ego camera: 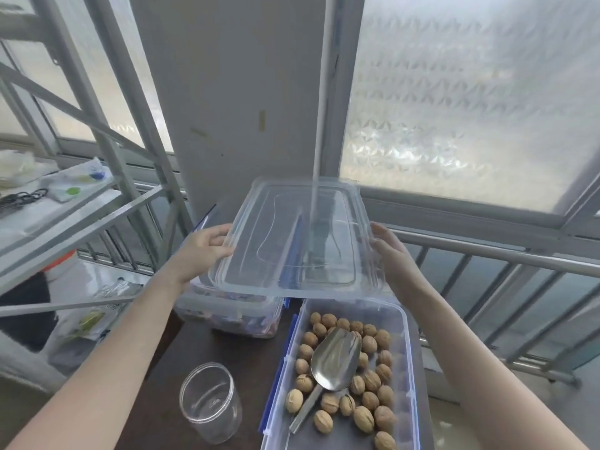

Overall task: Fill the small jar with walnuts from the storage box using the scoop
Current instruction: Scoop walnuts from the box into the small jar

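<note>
Lid (pixel 289 241): clear plastic, held level in the air by both short ends, above and behind the open storage box (pixel 407 362); judged to be on its way to being set aside so the nuts can be reached.
Left hand (pixel 199 254): on the lid's left edge, fingers (pixel 216 237) curled over the rim and clamped on it, thumb side underneath, as far as the view shows.
Right hand (pixel 391 251): mirrors it on the right edge, fingers closed on the rim; two-handed hold keeps the floppy lid flat.
Second box (pixel 227 315): lidded, just behind-left of the open one, directly under the raised lid; a likely resting place for it, though that is a guess.
Walnuts (pixel 370 381): in shell, a loose single layer in the open box at lower right.
Scoop (pixel 334 360): metal, lying bowl-up on the nuts, handle toward the wearer; ready to grab, not yet touched.
Small jar (pixel 211 404): clear, lidless, empty, upright on the dark counter (pixel 181 345) just left of the open box, close enough for a short pour.
Progress: access step only; no nuts moved.
</note>
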`<state>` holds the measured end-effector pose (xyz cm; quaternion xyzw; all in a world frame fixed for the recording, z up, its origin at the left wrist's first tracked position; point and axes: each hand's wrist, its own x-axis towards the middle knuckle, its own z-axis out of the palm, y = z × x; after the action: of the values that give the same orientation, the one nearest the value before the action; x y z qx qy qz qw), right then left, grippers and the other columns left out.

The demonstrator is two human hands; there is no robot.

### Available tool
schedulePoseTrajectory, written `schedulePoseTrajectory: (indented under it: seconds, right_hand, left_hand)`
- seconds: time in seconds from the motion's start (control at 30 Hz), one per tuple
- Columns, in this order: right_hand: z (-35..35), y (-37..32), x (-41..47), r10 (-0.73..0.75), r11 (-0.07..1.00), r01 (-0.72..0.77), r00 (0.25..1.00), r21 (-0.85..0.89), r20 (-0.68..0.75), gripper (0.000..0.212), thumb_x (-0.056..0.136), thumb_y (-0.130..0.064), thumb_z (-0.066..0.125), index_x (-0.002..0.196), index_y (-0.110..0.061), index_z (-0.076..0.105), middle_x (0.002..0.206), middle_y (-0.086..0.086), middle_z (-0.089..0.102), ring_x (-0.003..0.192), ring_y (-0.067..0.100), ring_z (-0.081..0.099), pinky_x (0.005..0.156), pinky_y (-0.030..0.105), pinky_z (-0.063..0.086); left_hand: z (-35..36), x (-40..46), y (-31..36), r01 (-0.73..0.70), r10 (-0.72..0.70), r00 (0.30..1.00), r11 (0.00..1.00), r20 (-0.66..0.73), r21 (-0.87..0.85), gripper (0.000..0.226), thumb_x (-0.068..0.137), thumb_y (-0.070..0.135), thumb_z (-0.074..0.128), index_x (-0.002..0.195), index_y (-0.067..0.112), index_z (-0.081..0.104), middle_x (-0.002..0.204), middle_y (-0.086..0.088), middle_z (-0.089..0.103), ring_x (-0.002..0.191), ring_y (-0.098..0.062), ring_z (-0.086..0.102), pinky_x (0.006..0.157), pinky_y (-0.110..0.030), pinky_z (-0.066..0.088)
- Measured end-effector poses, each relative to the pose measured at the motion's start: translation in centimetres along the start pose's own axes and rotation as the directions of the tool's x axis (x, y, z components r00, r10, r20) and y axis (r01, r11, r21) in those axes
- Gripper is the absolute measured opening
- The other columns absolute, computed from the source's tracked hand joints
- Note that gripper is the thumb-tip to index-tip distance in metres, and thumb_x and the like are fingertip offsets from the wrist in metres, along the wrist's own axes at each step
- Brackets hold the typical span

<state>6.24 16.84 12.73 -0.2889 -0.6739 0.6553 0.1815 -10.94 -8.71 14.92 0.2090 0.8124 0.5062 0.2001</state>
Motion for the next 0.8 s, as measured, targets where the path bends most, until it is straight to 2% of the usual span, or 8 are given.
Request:
schedulePoseTrajectory:
  seconds: [0.07, 0.13, 0.23, 0.3, 0.47, 0.67, 0.73, 0.8]
  right_hand:
    - [2.3, 0.2, 0.4, 0.021, 0.997, -0.020, 1.000, -0.070, 0.017, 0.034, 0.099, -0.015, 0.041, 0.131, -0.027, 0.044, 0.109, -0.002, 0.062, 0.081, 0.011, 0.065, 0.073, 0.031, 0.056]
    - [4.6, 0.5, 0.7, 0.037, 0.993, -0.033, 0.999, -0.116, 0.032, 0.037, 0.099, -0.006, 0.041, 0.135, -0.017, 0.041, 0.096, -0.006, 0.060, 0.070, 0.006, 0.062, 0.076, 0.038, 0.055]
    - [8.0, 1.2, 1.4, 0.046, 0.984, -0.035, 0.997, -0.172, 0.058, 0.046, 0.094, 0.005, 0.041, 0.138, -0.008, 0.043, 0.112, 0.008, 0.064, 0.080, 0.018, 0.066, 0.091, 0.050, 0.053]
    - [9.7, 1.7, 1.8, 0.045, 0.974, -0.030, 0.997, -0.226, 0.058, 0.049, 0.091, 0.007, 0.041, 0.137, -0.008, 0.045, 0.123, 0.011, 0.062, 0.091, 0.020, 0.063, 0.094, 0.051, 0.051]
    - [12.8, 2.7, 2.7, 0.043, 0.954, -0.025, 0.997, -0.297, 0.056, 0.036, 0.089, 0.005, 0.040, 0.111, -0.018, 0.057, 0.106, 0.006, 0.067, 0.100, 0.026, 0.064, 0.090, 0.046, 0.054]
    - [14.5, 4.6, 3.6, 0.049, 0.937, -0.027, 0.997, -0.349, 0.055, 0.043, 0.090, -0.003, 0.035, 0.128, -0.011, 0.053, 0.126, 0.009, 0.062, 0.120, 0.027, 0.055, 0.103, 0.048, 0.044]
    - [14.8, 4.6, 3.6, 0.042, 0.942, -0.026, 0.998, -0.335, 0.040, 0.036, 0.092, 0.000, 0.033, 0.119, -0.005, 0.055, 0.120, 0.015, 0.063, 0.115, 0.032, 0.056, 0.102, 0.049, 0.045]
    - [14.9, 4.5, 3.5, 0.046, 0.942, -0.032, 0.998, -0.335, 0.032, 0.040, 0.093, -0.002, 0.031, 0.124, -0.009, 0.054, 0.123, 0.011, 0.062, 0.117, 0.029, 0.055, 0.103, 0.048, 0.044]
  left_hand:
    - [-1.2, 0.1, -1.1, 0.017, -0.016, 0.997, 1.000, -0.073, 0.012, 0.052, 0.092, -0.003, 0.055, 0.139, 0.019, 0.049, 0.114, 0.011, 0.054, 0.111, -0.010, 0.053, 0.094, -0.025, 0.037]
    - [-2.3, 0.4, -2.6, 0.023, -0.014, 0.986, 0.998, -0.166, 0.052, 0.053, 0.091, -0.002, 0.057, 0.140, 0.018, 0.049, 0.124, 0.007, 0.055, 0.119, -0.013, 0.053, 0.097, -0.027, 0.040]
    - [-3.7, 0.6, -4.7, 0.055, -0.019, 0.952, 0.993, -0.305, 0.109, 0.055, 0.089, 0.004, 0.062, 0.140, 0.022, 0.051, 0.134, -0.002, 0.059, 0.123, -0.018, 0.055, 0.100, -0.032, 0.044]
    - [-4.2, 0.6, -5.8, 0.065, -0.018, 0.933, 0.991, -0.359, 0.119, 0.056, 0.088, -0.002, 0.058, 0.140, 0.018, 0.051, 0.136, -0.003, 0.058, 0.127, -0.020, 0.054, 0.106, -0.035, 0.041]
    - [-4.7, 0.6, -8.0, 0.147, -0.083, 0.912, 0.981, -0.401, 0.129, 0.060, 0.087, -0.007, 0.047, 0.142, 0.017, 0.047, 0.140, -0.005, 0.055, 0.131, -0.025, 0.049, 0.109, -0.043, 0.039]
    - [-4.4, 0.6, -9.9, 0.201, -0.133, 0.904, 0.971, -0.406, 0.130, 0.058, 0.087, -0.010, 0.041, 0.139, 0.014, 0.050, 0.137, -0.006, 0.056, 0.128, -0.028, 0.049, 0.093, -0.028, 0.038]
    - [-4.5, 0.8, -10.1, 0.188, -0.121, 0.898, 0.975, -0.423, 0.121, 0.053, 0.089, -0.008, 0.044, 0.138, 0.011, 0.051, 0.137, -0.007, 0.056, 0.129, -0.026, 0.049, 0.098, -0.028, 0.037]
    - [-4.7, 1.0, -10.1, 0.183, -0.118, 0.891, 0.977, -0.439, 0.109, 0.050, 0.090, -0.007, 0.046, 0.137, 0.010, 0.052, 0.138, -0.007, 0.056, 0.131, -0.025, 0.049, 0.104, -0.029, 0.036]
